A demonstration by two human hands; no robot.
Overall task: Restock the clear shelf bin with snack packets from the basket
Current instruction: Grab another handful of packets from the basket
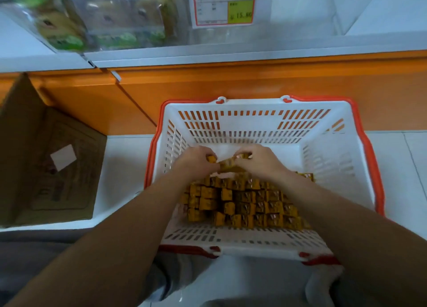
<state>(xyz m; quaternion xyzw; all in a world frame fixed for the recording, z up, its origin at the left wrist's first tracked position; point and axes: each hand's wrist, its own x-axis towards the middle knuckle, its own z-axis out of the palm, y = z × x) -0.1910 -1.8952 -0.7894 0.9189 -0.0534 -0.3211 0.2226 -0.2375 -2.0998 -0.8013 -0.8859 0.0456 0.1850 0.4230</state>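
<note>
A white basket with an orange rim (261, 121) stands on the floor in front of me, its near half filled with several small orange-yellow snack packets (245, 202). Both my hands are inside it, over the far edge of the pile. My left hand (196, 162) curls round a packet, and my right hand (258, 160) pinches other packets; a packet lies between the two hands. The clear shelf bin (120, 15) sits on the shelf above, at the upper left, with green-and-brown packets behind its front wall.
An open cardboard box (46, 163) stands on the floor left of the basket. An orange shelf base (231, 84) runs behind both. A red-and-yellow price tag (223, 5) hangs on the shelf front. My knees are at the bottom edge.
</note>
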